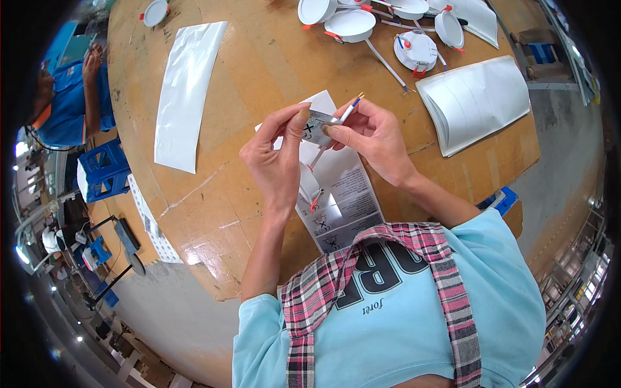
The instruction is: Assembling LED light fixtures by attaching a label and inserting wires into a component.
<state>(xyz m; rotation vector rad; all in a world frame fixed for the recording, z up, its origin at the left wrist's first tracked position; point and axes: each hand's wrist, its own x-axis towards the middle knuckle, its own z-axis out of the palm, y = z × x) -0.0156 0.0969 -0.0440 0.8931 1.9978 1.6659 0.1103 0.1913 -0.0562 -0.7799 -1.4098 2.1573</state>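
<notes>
Between my two hands is a small silver printed label [314, 130]. The thumb and forefinger of my left hand [273, 154] pinch one end of it. My right hand [378, 140] pinches its other end together with a white cable [348, 112], whose stripped blue and brown wire ends point up and away. The label touches the cable; whether it is stuck on cannot be made out. Below my left hand, a round white downlight [308, 182] with a red clip is partly hidden behind that wrist. Under it lies a sheet of printed silver labels [349, 205].
Several white downlights [351, 24] with cables crowd the table's far right. A stack of white sheets [482, 107] lies at the right, a glossy white strip [187, 97] at the left. One downlight [154, 13] sits far left. Beyond are a blue stool [105, 169] and a person in blue [68, 97].
</notes>
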